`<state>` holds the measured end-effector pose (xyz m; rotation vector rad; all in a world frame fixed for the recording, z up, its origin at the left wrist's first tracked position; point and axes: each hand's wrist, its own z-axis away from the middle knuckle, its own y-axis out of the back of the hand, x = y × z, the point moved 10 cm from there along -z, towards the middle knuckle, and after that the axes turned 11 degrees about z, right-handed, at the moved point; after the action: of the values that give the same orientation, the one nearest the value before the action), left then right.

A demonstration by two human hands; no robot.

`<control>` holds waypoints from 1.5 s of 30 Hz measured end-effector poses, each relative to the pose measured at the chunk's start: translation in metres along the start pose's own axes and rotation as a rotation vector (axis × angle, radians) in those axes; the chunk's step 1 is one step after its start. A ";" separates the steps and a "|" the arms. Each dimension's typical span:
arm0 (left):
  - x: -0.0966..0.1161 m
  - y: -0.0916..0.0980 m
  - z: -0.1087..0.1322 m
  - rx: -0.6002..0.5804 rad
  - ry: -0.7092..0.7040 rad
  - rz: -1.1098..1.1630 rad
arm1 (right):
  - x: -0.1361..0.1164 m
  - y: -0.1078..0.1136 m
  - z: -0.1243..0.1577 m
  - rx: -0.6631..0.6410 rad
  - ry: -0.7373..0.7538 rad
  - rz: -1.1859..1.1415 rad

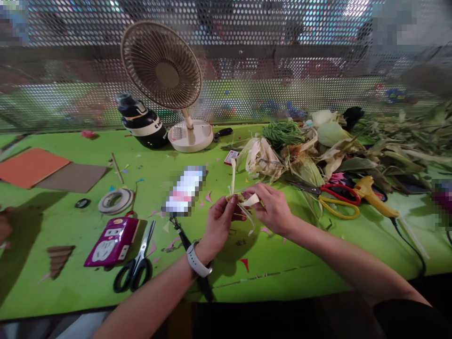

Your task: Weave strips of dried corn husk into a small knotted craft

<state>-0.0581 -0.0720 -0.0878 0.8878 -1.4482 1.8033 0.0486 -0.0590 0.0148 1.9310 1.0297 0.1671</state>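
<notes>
In front of me, above the green table, my left hand [219, 223] pinches pale corn husk strips [233, 176] between thumb and fingers. One strip stands upright from the pinch, and thin ends hang below it. My right hand [273, 209] is closed just beside it, with a pale folded end [251, 201] of husk at its fingertips. Whether the strips are knotted or only crossed where the hands meet cannot be made out. Dried corn husks [263, 157] lie just beyond my hands. A blurred phone [185, 190] rests left of them.
Red-and-yellow-handled scissors [341, 200] and a yellow glue gun [376, 195] with a cord lie right. Black-handled scissors [137, 263], a purple power strip [112, 242] and a tape roll [116, 200] lie left. Behind stand a fan [190, 136] and a black bottle [143, 122].
</notes>
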 end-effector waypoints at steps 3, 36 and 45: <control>0.002 -0.001 0.001 0.001 -0.018 0.027 | 0.002 -0.004 0.002 -0.039 -0.035 0.016; -0.008 0.007 -0.003 0.092 0.100 0.223 | 0.007 -0.024 0.001 -0.195 0.098 -0.167; -0.015 0.011 -0.003 0.124 0.165 0.265 | 0.015 -0.024 -0.001 -0.202 0.050 -0.239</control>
<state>-0.0590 -0.0724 -0.1067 0.6108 -1.4129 2.1271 0.0434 -0.0419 -0.0072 1.6160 1.2195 0.1771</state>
